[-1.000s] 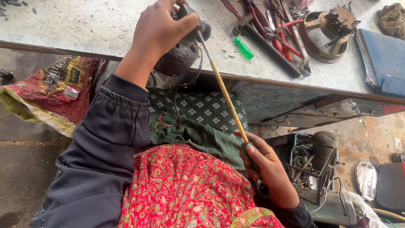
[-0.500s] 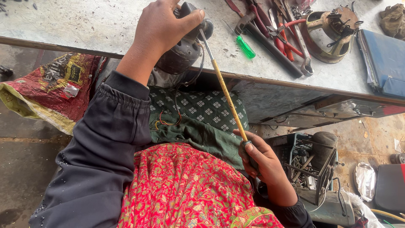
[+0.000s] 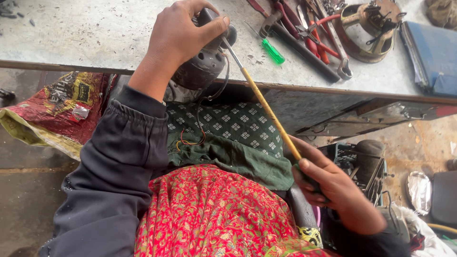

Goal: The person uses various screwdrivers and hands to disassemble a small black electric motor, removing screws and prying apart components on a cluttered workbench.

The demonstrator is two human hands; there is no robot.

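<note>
Two hands, one dark motor, one long screwdriver at the desk edge.

The left hand [image 3: 178, 40] has its fingers clamped on the one dark motor housing [image 3: 202, 69], which rests on the rim of the desk [image 3: 95, 33]. The right hand [image 3: 333, 188] grips the handle of one yellow-shafted screwdriver [image 3: 266, 107], whose tip meets the motor. One small green screwdriver [image 3: 273, 51] lies near.

A crumpled red-and-yellow printed sack [image 3: 52, 114] lies on the floor, left of the bench.
</note>
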